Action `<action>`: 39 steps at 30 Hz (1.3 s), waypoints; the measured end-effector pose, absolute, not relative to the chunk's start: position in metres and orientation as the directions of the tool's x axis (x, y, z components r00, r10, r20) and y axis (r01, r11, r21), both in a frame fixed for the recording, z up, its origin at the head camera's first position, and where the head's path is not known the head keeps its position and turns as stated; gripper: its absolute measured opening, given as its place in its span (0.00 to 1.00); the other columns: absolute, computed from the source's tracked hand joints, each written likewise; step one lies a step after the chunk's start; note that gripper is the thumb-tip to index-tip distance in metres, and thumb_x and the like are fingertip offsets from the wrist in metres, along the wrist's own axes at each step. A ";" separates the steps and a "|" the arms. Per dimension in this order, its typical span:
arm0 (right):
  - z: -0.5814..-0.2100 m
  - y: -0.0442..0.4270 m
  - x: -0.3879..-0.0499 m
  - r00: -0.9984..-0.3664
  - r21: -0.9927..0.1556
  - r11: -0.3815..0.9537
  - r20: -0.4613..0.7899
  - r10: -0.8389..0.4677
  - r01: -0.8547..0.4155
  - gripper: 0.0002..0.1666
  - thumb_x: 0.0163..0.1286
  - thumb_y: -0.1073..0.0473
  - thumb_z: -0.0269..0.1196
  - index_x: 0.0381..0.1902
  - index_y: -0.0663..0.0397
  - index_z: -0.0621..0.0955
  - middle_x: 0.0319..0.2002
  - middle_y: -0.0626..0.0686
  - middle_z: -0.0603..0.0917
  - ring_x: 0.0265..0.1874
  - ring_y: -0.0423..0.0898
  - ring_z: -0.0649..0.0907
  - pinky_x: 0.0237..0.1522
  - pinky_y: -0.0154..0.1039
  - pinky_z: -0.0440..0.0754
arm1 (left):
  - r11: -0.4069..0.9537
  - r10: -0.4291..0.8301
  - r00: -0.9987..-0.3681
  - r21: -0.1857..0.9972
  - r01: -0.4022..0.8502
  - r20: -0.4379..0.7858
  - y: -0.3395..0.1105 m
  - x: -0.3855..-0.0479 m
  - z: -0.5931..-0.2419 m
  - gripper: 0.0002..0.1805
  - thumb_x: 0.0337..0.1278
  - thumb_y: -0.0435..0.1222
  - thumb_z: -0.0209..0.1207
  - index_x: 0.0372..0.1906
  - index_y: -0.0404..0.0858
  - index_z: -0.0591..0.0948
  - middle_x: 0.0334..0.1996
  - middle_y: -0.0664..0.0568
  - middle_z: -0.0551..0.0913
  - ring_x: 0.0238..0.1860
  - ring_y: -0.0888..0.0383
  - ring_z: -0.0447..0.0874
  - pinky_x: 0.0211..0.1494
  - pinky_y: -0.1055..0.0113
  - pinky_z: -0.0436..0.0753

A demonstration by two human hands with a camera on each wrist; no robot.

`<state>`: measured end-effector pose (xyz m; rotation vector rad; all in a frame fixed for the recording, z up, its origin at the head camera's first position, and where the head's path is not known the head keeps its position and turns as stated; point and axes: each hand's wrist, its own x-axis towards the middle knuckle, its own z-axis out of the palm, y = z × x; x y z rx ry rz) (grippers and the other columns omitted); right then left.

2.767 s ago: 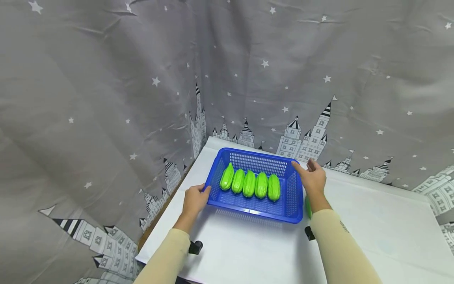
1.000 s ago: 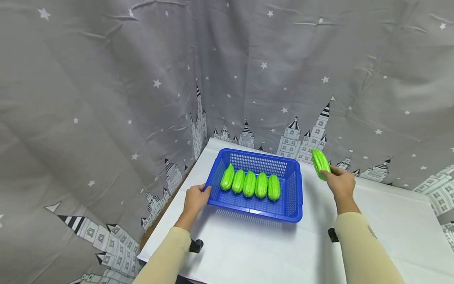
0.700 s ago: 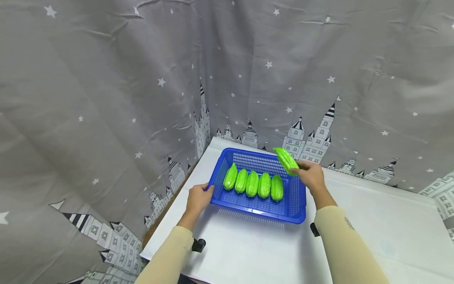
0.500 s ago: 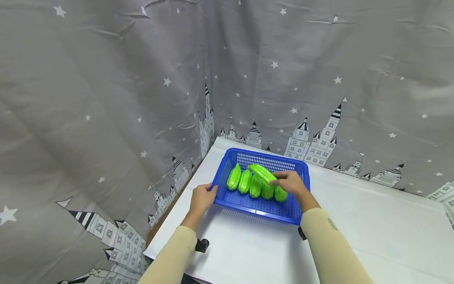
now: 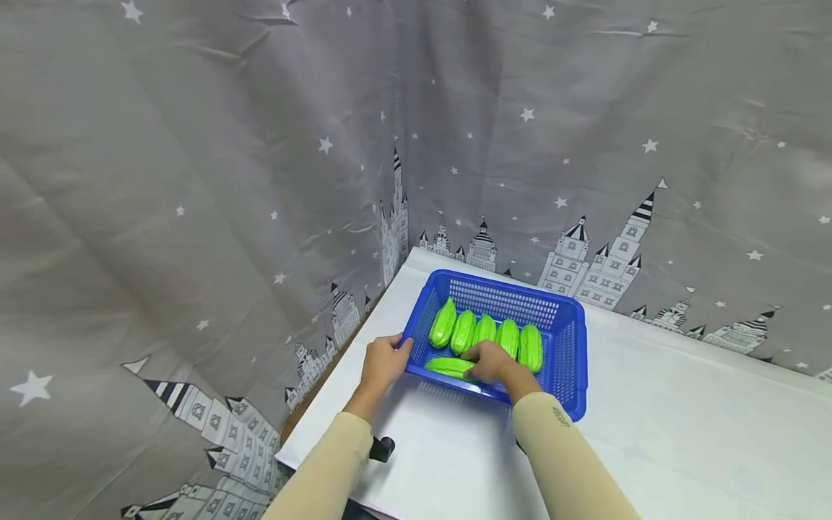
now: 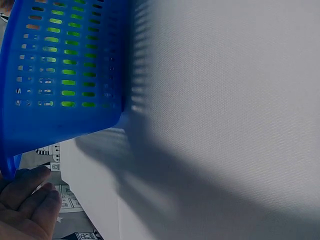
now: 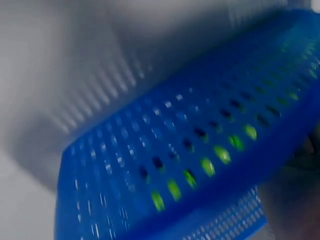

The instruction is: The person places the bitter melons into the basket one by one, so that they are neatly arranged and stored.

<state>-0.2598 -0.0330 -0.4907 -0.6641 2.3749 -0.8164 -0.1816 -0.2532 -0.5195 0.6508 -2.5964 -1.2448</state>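
Note:
A blue plastic basket (image 5: 568, 368) with slotted walls sits on the white tabletop. My left hand (image 5: 383, 361) grips its left rim, thumb on top; in the left wrist view the fingers (image 6: 37, 200) curl beneath that rim. Inside, several bright green ridged gourds (image 5: 530, 348) stand side by side in a row. In front of the row another green gourd (image 5: 448, 367) lies crosswise along the near wall. My right hand (image 5: 495, 363) reaches over the near rim and holds this gourd by its right end. The right wrist view is blurred and mostly shows the basket wall (image 7: 150, 150).
The white table (image 5: 676, 404) extends to the right of the basket. A grey curtain (image 5: 585, 108) printed with stars and castles hangs behind and along the left side. The table's left edge (image 5: 325, 383) runs close to my left arm.
My right hand picked up a gourd from right of the basket, carried it left over the row and lowered it inside near the front wall. My left hand stayed on the rim.

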 end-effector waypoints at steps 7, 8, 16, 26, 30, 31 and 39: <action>-0.499 -0.024 -0.248 -0.764 -0.579 0.759 -0.334 -0.553 -0.296 0.21 0.62 0.63 0.73 0.53 0.61 0.86 0.50 0.57 0.87 0.57 0.57 0.81 0.62 0.51 0.76 | 0.545 -0.432 -0.901 0.786 -0.291 -0.034 -0.242 -0.184 -0.519 0.23 0.66 0.45 0.63 0.57 0.32 0.84 0.50 0.39 0.86 0.56 0.42 0.83 0.57 0.48 0.81; -0.499 -0.022 -0.248 -0.767 -0.581 0.761 -0.335 -0.547 -0.289 0.21 0.62 0.62 0.73 0.53 0.61 0.86 0.50 0.56 0.87 0.57 0.57 0.81 0.62 0.51 0.76 | 0.547 -0.429 -0.903 0.785 -0.291 -0.036 -0.241 -0.184 -0.519 0.23 0.66 0.45 0.63 0.57 0.32 0.84 0.50 0.39 0.86 0.55 0.43 0.83 0.57 0.49 0.81; -0.494 0.003 -0.249 -0.839 -0.672 0.716 -0.266 -0.474 -0.191 0.30 0.63 0.55 0.73 0.59 0.65 0.81 0.56 0.62 0.83 0.59 0.60 0.80 0.61 0.54 0.76 | 0.557 -0.400 -0.915 0.777 -0.292 -0.057 -0.241 -0.186 -0.521 0.22 0.67 0.44 0.62 0.57 0.33 0.84 0.51 0.39 0.86 0.56 0.42 0.83 0.57 0.48 0.81; -0.451 0.094 -0.267 -0.986 -0.882 0.471 -0.096 -0.137 0.021 0.49 0.66 0.42 0.70 0.76 0.58 0.65 0.74 0.61 0.66 0.73 0.60 0.65 0.71 0.51 0.64 | 0.574 -0.398 -0.916 0.762 -0.299 -0.061 -0.264 -0.197 -0.520 0.24 0.68 0.45 0.61 0.59 0.31 0.82 0.51 0.37 0.85 0.56 0.40 0.83 0.57 0.46 0.80; -0.443 0.137 -0.263 -0.992 -0.952 0.286 -0.091 0.082 0.111 0.52 0.66 0.43 0.70 0.78 0.57 0.60 0.76 0.58 0.62 0.76 0.53 0.60 0.74 0.43 0.59 | 0.596 -0.387 -0.920 0.744 -0.302 -0.063 -0.279 -0.202 -0.520 0.25 0.68 0.45 0.59 0.60 0.30 0.81 0.52 0.35 0.84 0.56 0.38 0.82 0.58 0.45 0.80; -0.443 0.145 -0.262 -0.988 -0.954 0.269 -0.099 0.120 0.128 0.52 0.67 0.43 0.70 0.79 0.57 0.59 0.77 0.57 0.61 0.76 0.52 0.60 0.74 0.42 0.58 | 0.602 -0.388 -0.919 0.737 -0.306 -0.064 -0.283 -0.202 -0.520 0.26 0.69 0.45 0.59 0.60 0.30 0.80 0.52 0.35 0.84 0.57 0.38 0.81 0.58 0.45 0.79; -0.454 0.177 -0.250 -0.978 -0.912 0.365 -0.144 0.148 0.190 0.53 0.69 0.38 0.65 0.80 0.55 0.56 0.78 0.58 0.58 0.76 0.56 0.58 0.74 0.50 0.59 | 0.652 -0.385 -0.918 0.676 -0.343 -0.095 -0.306 -0.205 -0.523 0.27 0.71 0.45 0.56 0.62 0.27 0.78 0.56 0.33 0.81 0.59 0.36 0.79 0.61 0.44 0.77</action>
